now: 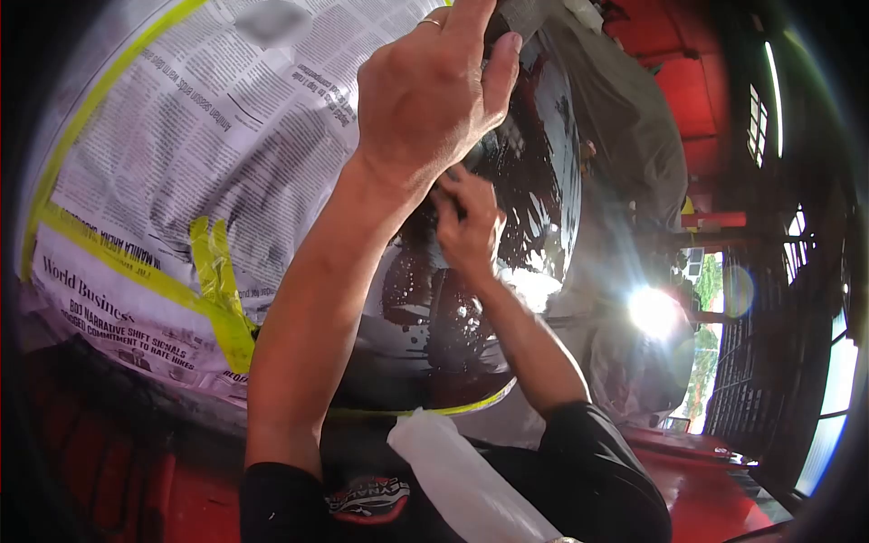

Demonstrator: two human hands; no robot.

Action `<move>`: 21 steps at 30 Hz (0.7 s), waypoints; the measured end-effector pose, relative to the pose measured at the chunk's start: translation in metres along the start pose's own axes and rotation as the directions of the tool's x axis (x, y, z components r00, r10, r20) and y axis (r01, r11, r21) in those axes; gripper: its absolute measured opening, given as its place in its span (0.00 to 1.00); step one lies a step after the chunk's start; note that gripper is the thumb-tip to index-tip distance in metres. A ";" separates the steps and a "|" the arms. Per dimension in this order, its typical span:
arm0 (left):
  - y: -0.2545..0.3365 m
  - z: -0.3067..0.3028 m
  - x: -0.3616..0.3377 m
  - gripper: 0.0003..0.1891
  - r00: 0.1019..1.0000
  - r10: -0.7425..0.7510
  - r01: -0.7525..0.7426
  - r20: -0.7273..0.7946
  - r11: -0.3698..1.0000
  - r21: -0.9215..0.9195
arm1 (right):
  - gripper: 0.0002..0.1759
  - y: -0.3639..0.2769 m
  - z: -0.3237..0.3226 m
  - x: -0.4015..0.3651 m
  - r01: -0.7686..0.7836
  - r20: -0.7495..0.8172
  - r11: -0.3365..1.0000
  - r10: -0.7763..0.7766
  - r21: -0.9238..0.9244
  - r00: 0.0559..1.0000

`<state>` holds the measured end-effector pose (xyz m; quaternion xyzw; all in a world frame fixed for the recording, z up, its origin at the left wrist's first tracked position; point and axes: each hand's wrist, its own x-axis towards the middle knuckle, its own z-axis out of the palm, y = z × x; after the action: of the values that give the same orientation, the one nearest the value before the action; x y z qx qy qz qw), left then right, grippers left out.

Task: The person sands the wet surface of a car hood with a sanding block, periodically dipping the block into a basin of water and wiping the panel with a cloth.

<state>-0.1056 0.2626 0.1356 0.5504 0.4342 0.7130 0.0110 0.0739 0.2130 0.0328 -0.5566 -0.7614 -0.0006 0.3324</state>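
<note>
A glossy dark panel [434, 357], wet with droplets and streaks, curves beneath both hands. My left hand [425, 104] is raised over its upper part, back toward me and a ring on one finger. Its thumb and index finger are stretched apart, and the fingertips run past the top of the picture. Lower down, my right hand [471, 222] is closed with fingers curled and tips close to the panel. I cannot tell what it grips, as the left wrist overlaps the tips. Newspaper masking [226, 118] lies left of the hands.
Yellow tape [222, 281] edges and crosses the newspaper. A grey cover [634, 136] drapes over the shape at right. Bright light [654, 310] glares beside it. A white cloth-like strip [462, 480] hangs before my black shirt. A red surface [692, 480] is at lower right.
</note>
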 end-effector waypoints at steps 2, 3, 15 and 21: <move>0.000 0.003 -0.002 0.22 1.000 0.009 -0.009 0.010 1.000 -0.006 | 0.15 0.019 0.003 0.032 -0.106 0.021 0.994 0.106 -0.035 0.994; -0.002 0.005 -0.006 0.23 1.000 0.011 -0.011 0.020 1.000 -0.003 | 0.14 0.028 0.006 0.050 -0.233 0.050 0.971 0.236 -0.060 0.970; -0.005 0.003 -0.007 0.22 0.995 0.090 -0.089 -0.042 0.996 0.027 | 0.10 0.019 0.015 0.079 -0.258 -0.062 0.960 0.252 -0.111 0.966; -0.001 0.001 -0.004 0.22 0.999 0.036 -0.037 -0.011 0.999 -0.012 | 0.12 0.000 0.011 0.014 -0.087 -0.079 0.995 0.082 -0.057 0.994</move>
<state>-0.1030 0.2617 0.1320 0.5542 0.4197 0.7189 -0.0010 0.0658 0.2287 0.0315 -0.5977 -0.7236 -0.0308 0.3439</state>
